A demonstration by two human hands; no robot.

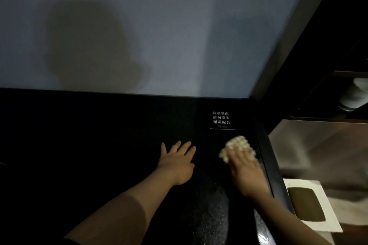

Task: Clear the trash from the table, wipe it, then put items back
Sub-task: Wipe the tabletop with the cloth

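Right hand [246, 167] presses a pale cloth [238, 148] flat on the dark tabletop [99, 155]; left hand [177, 162], at its 9 o'clock, rests spread, empty.

Bench [79, 145]: left hand [177, 163] flat at centre; right hand [247, 173] to its right, atop cloth [238, 142], near right edge. Sign [221, 118] behind cloth, back right corner. Wall [179, 26] behind bench.
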